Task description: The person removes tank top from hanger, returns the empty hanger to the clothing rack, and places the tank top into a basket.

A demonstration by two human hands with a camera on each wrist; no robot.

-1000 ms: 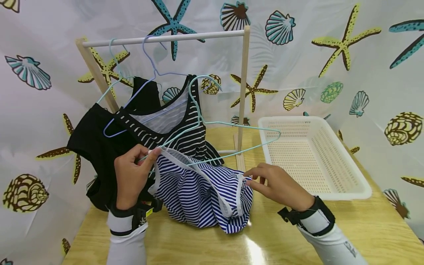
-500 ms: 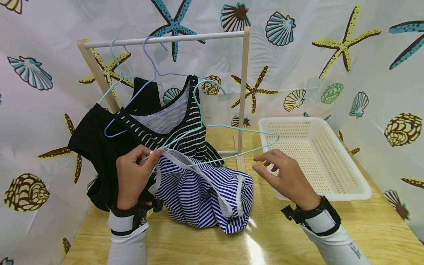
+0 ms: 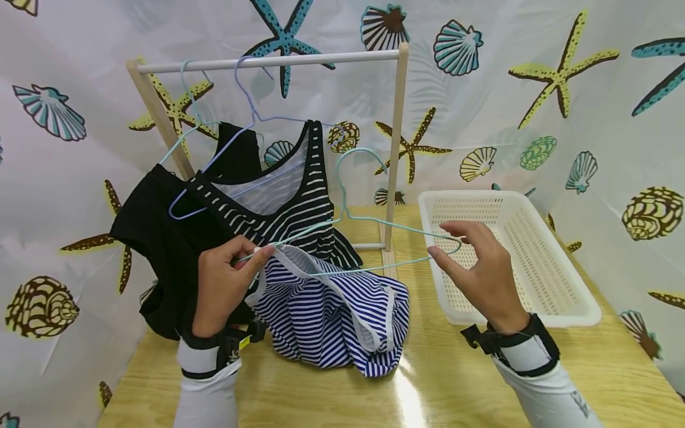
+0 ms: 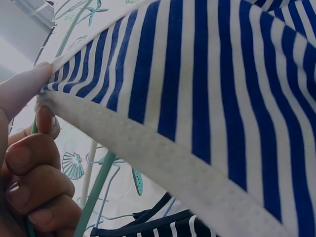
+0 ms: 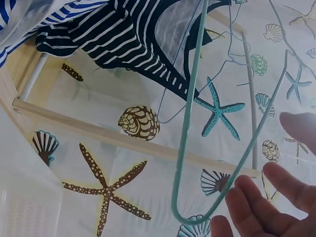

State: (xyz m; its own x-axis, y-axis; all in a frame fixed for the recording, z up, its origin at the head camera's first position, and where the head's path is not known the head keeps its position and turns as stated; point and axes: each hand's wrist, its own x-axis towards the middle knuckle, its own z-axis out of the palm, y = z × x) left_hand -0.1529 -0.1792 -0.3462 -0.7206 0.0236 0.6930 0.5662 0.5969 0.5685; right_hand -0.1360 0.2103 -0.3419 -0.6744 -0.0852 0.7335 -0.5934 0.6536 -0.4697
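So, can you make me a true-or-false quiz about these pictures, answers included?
1. The left hand pinches the edge of the blue-and-white striped garment. True.
2. In the head view, the white basket stands left of the rack. False: it stands to the right.
3. The black-and-white striped top hangs from the rack. True.
4. The right hand grips that top. False: it is open at the end of the unhung light green hanger.
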